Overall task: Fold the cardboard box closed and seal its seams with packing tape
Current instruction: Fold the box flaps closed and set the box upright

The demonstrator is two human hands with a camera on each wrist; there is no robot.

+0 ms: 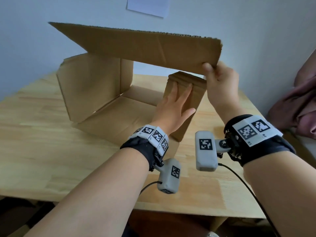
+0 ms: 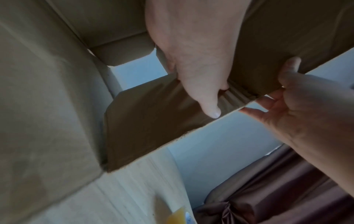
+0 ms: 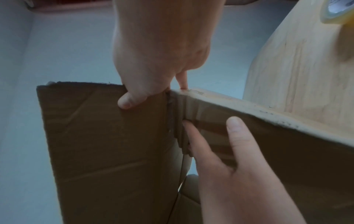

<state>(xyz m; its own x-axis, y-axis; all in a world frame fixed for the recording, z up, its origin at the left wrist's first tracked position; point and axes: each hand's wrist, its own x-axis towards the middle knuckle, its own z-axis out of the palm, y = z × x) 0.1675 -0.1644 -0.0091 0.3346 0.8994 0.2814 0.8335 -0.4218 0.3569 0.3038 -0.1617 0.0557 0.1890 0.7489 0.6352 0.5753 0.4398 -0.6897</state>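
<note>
A brown cardboard box (image 1: 95, 86) lies on its side on the wooden table (image 1: 42, 151), its mouth facing me. My right hand (image 1: 218, 77) pinches the near right corner of the long top flap (image 1: 136, 47), thumb on the underside, and holds it raised. My left hand (image 1: 174, 103) lies flat with straight fingers against the short right side flap (image 1: 184, 93). In the right wrist view the right hand (image 3: 153, 53) grips the flap edge while the left hand (image 3: 229, 159) presses beside the crease. A roll of clear packing tape (image 3: 337, 12) sits on the table, away from both hands.
A maroon cloth (image 1: 294, 103) is bunched at the table's right edge, close to my right forearm. A sheet of paper (image 1: 147, 6) hangs on the wall behind the box. Bare table surface stretches left of and in front of the box.
</note>
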